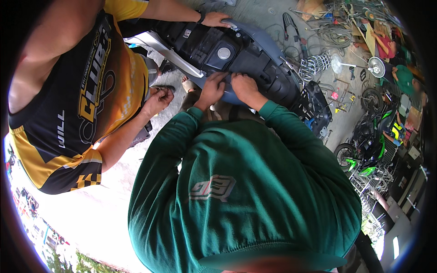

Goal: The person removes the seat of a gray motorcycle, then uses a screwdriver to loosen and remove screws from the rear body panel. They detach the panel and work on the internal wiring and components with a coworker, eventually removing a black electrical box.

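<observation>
While a co-worker's hand (215, 19) rests on the far end of the stripped scooter body (236, 54), my left hand (214, 86) and right hand (242, 86) sit close together, fingers curled against its near edge just below the round fuel cap (223, 53); whether they pinch anything I cannot tell.
</observation>
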Motion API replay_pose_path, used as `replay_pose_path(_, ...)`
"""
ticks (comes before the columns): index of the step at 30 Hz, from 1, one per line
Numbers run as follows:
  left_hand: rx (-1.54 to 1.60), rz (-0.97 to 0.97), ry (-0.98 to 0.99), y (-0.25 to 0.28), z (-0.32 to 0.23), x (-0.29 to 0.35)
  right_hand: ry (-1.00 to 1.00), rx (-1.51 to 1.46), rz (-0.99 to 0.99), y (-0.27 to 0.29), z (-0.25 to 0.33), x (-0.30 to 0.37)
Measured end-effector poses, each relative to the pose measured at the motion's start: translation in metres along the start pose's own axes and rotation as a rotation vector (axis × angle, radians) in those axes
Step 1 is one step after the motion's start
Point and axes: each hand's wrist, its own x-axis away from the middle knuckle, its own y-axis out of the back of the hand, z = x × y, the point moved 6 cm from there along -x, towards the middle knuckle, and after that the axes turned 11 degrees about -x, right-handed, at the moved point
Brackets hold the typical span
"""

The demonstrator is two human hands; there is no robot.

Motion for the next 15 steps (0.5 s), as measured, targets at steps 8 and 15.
replay_pose_path(8,0.038,0.049,0.059,-0.003,0.007,-0.006,-0.196,-0.122,0.13,-0.005,-0.007,-0.007)
replay_pose_path(15,-0.019,0.102,0.085,-0.009,0.021,-0.017,-0.131,-0.023,0.13,-0.016,-0.014,-0.011)
